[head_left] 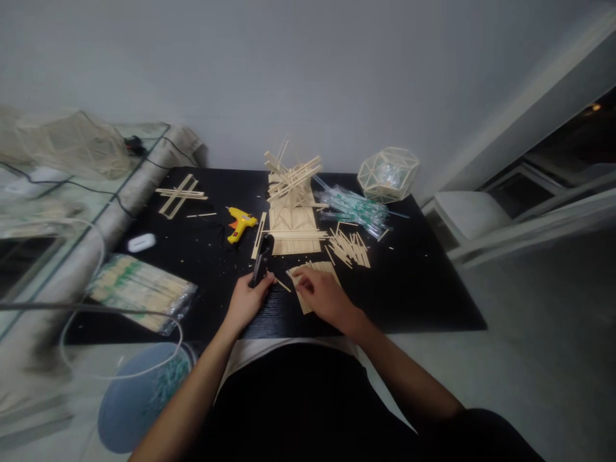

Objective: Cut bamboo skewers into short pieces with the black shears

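Left hand: we see it point(246, 299) wrapped around a black tool point(261, 262), with a thin stick point(283, 284) jutting out beside its fingers toward the right.
Right hand: its fingers are bent above the small stick mat point(303, 305); we cannot tell whether they pinch anything.
Small stick mat: we find it on the table point(414, 282) near its front edge, partly covered by the right hand.
Large stick panel: it lies point(298, 246) behind the hands, a tangled stick framework point(294, 183) rising over its far part.
Yellow glue gun: we see it point(240, 223) left of the panel.
Loose sticks: these point(353, 249) lie heaped right of the panel, in front of clear and green wrappers point(353, 208).
Far right corner: a many-sided stick frame point(389, 173).
Left side: crossed strips point(181, 195), a white case point(141, 242) and a bag of sticks point(142, 292).
Floor: we see a blue bucket point(128, 410) holding green scraps.
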### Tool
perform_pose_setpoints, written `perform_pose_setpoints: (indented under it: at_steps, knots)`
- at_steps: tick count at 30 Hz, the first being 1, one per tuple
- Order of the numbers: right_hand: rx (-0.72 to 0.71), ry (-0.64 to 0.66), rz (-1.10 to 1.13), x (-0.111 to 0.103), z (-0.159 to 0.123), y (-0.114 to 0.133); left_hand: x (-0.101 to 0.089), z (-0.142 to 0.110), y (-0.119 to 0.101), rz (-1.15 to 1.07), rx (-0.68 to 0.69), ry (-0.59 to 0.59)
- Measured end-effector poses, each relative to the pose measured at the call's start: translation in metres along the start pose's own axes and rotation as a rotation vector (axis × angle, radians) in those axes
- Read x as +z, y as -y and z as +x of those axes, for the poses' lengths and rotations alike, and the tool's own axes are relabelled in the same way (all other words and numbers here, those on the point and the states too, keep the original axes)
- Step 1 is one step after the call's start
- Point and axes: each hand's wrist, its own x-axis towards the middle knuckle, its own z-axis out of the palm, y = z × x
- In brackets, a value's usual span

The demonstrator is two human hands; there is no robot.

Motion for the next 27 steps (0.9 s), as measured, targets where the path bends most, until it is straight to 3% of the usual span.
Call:
perform_pose_setpoints:
  at_steps: [4,10,16,22,27]
  knots:
    - [0.137,-0.12,-0.13,-0.017,0.007,-0.017,0.0,0.0,0.0,-0.044,-0.022,0.02]
    - [0.191,-0.052,-0.29,-0.018,0.009,-0.023,0.0,0.001,0.0,-0.058,-0.019,0.04]
    - [0.089,-0.047,-0.437,-0.001,0.009,-0.008,-0.001,-0.004,-0.005,-0.206,-0.088,0.035]
    - [-0.064,0.108,-0.533,0.029,0.018,0.017,-0.003,-0.007,-0.008,-0.354,-0.047,0.035]
    - [-0.066,0.186,-0.652,0.04,0.022,0.031,-0.004,-0.007,-0.004,-0.401,-0.022,0.033]
